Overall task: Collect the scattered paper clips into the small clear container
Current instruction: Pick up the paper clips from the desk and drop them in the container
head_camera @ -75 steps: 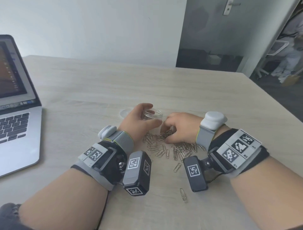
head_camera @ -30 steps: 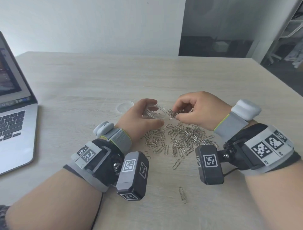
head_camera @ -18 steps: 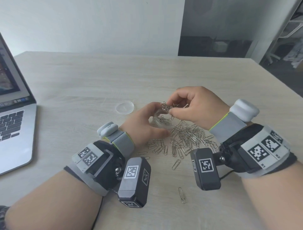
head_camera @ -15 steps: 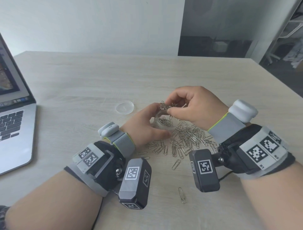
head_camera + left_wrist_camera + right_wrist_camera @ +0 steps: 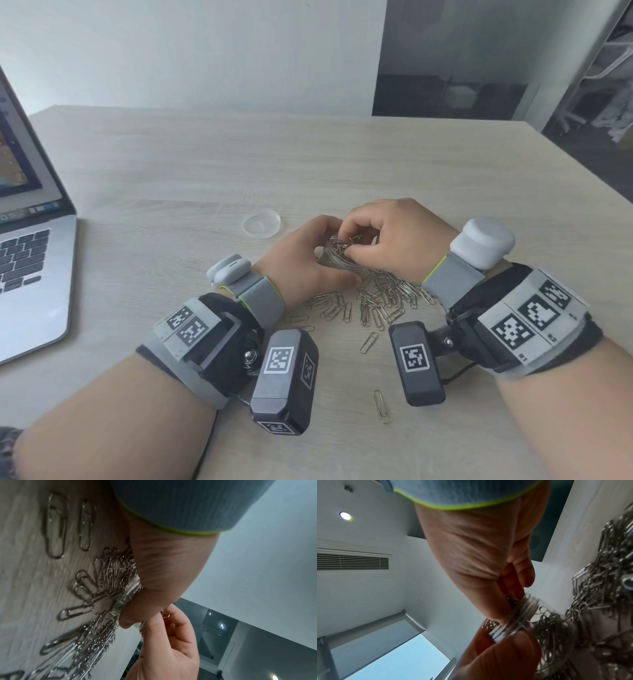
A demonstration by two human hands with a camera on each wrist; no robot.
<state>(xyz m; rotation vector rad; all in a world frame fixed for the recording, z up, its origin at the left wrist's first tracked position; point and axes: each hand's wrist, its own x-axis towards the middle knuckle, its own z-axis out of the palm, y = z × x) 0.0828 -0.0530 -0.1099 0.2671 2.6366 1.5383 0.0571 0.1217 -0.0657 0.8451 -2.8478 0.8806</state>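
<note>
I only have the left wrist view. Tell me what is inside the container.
Observer: The right wrist view shows a tangle of paper clips inside the clear container, below its threaded mouth.
Operator: Report any clip lying away from the pile.
Observer: In the head view a single clip lies alone on the table, nearer the person, between the two wrists.
Operator: Find the lid.
Observer: The clear lid lies flat on the table, left of both hands and touching neither.
</note>
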